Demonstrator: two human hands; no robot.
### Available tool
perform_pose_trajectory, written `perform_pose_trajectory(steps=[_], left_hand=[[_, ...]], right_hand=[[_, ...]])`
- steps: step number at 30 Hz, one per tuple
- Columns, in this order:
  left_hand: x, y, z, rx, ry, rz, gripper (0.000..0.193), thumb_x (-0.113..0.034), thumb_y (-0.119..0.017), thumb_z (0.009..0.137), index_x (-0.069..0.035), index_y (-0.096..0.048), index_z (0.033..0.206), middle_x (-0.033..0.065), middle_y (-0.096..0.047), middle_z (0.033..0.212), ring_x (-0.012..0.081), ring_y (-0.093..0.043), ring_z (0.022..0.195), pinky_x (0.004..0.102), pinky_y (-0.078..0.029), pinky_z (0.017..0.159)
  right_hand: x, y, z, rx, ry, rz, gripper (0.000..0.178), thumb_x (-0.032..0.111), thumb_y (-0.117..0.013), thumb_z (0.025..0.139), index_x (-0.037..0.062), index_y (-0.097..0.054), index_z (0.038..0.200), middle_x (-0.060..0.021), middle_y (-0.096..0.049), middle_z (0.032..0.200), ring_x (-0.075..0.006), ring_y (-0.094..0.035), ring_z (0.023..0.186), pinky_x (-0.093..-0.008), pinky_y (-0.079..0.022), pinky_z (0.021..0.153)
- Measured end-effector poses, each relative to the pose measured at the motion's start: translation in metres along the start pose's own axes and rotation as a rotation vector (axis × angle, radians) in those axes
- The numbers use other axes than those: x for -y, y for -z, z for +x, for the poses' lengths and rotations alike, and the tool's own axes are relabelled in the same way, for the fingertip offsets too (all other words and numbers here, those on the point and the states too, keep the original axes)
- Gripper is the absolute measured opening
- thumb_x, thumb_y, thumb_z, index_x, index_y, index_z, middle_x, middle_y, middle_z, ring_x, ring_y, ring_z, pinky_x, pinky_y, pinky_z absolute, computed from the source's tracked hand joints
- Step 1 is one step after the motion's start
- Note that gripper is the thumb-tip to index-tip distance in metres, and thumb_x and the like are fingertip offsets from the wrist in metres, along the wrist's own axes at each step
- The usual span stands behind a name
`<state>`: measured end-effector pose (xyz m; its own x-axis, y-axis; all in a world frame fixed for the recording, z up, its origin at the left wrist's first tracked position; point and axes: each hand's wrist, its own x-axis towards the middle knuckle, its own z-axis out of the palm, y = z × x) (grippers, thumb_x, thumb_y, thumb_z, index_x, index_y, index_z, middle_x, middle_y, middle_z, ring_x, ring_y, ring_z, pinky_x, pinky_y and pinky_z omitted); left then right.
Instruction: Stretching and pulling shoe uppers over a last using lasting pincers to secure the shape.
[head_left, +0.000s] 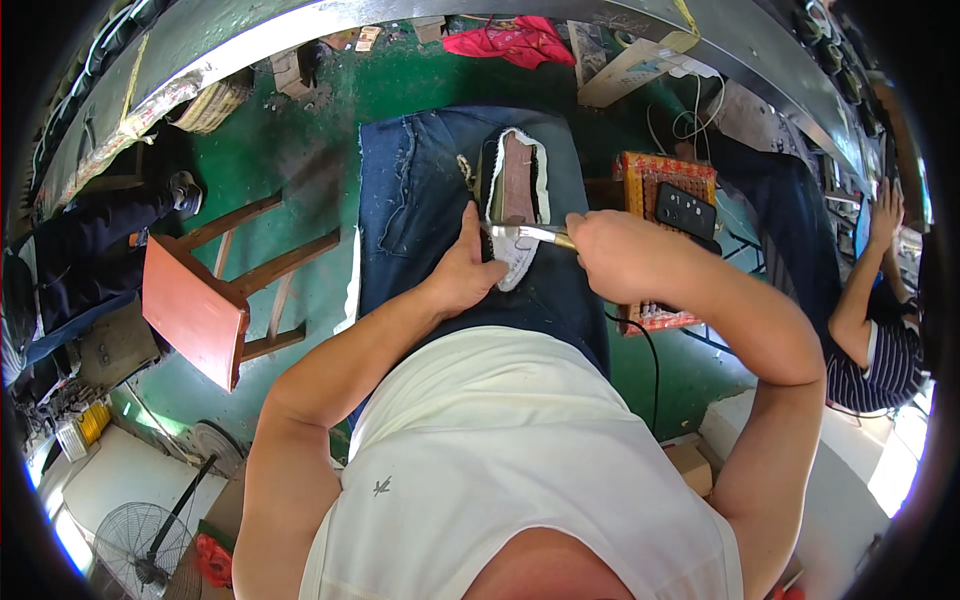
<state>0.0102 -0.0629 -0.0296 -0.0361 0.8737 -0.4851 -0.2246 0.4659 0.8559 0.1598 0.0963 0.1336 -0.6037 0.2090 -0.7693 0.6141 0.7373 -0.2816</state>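
A shoe (519, 180) lies bottom up on the dark blue denim cloth (400, 190) over my lap. Its white edge surrounds a pinkish-brown sole face, and the end nearest me is pale grey. My left hand (462, 268) grips its left side, thumb on the near end and index finger pointing away from me. The other fingers are partly hidden. Closed round the handle of silver-headed pincers (520, 232), my right hand (615, 255) holds them level from the right. Their metal head lies across the shoe, touching or just above it; I cannot tell which.
To the right, a black phone-like device (685, 210) rests on a beaded seat (640, 180). A wooden stool (195, 305) lies tipped over at the left. Ahead runs a metal bench edge (400, 12). A fan (145, 545) stands behind left; another person's arm (862, 290) is far right.
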Motion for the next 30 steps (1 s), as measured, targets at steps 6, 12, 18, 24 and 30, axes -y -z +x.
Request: perform_pose_trajectory(steps=[6, 12, 18, 24, 30], left_hand=[[-0.004, 0.004, -0.003, 0.104, -0.022, -0.575, 0.086, -0.01, -0.052, 0.086, 0.006, -0.007, 0.158, 0.019, -0.038, 0.155, 0.0283, -0.037, 0.144, 0.0364, -0.031, 0.118], [-0.029, 0.006, 0.012, -0.205, 0.264, -0.96, 0.065, -0.052, -0.022, 0.108, -0.006, -0.047, 0.146, 0.0131, -0.058, 0.139, 0.0278, -0.056, 0.128, 0.0436, -0.044, 0.109], [-0.021, -0.012, 0.045, -0.58, 0.245, -0.469, 0.066, -0.048, -0.025, 0.11, 0.002, -0.054, 0.141, 0.0162, -0.065, 0.128, 0.0276, -0.064, 0.115, 0.0399, -0.05, 0.099], [-0.001, -0.013, 0.054, -0.731, -0.033, 0.064, 0.06, -0.04, -0.03, 0.109, 0.006, -0.061, 0.131, 0.0278, -0.066, 0.125, 0.0398, -0.064, 0.117, 0.0411, -0.049, 0.1], [-0.007, -0.012, 0.042, -0.661, -0.318, 0.419, 0.053, -0.033, -0.034, 0.108, 0.004, -0.051, 0.141, 0.034, -0.061, 0.125, 0.0467, -0.06, 0.118, 0.0449, -0.048, 0.1]], right_hand=[[0.007, 0.035, 0.023, 0.2, 0.101, -0.233, 0.026, 0.018, -0.062, 0.092, -0.007, -0.069, 0.095, -0.0264, -0.069, 0.089, -0.0428, -0.069, 0.091, -0.0493, -0.054, 0.081], [-0.025, -0.023, 0.063, -0.129, 0.256, 0.084, 0.023, 0.023, -0.063, 0.093, 0.0001, -0.067, 0.092, -0.026, -0.068, 0.084, -0.0462, -0.065, 0.084, -0.0535, -0.052, 0.077], [-0.009, -0.081, 0.052, -0.375, 0.034, 0.34, 0.027, 0.027, -0.064, 0.092, 0.0, -0.067, 0.096, -0.0248, -0.07, 0.092, -0.0443, -0.066, 0.091, -0.0519, -0.051, 0.081], [-0.029, -0.048, 0.027, -0.216, 0.062, 0.321, 0.033, 0.02, -0.063, 0.091, -0.0029, -0.06, 0.115, -0.0259, -0.068, 0.094, -0.0445, -0.066, 0.095, -0.0508, -0.051, 0.085], [-0.047, -0.064, 0.061, -0.721, 0.168, 0.16, 0.036, 0.013, -0.064, 0.09, -0.0075, -0.054, 0.117, -0.0293, -0.065, 0.104, -0.0471, -0.063, 0.099, -0.0523, -0.05, 0.087]])
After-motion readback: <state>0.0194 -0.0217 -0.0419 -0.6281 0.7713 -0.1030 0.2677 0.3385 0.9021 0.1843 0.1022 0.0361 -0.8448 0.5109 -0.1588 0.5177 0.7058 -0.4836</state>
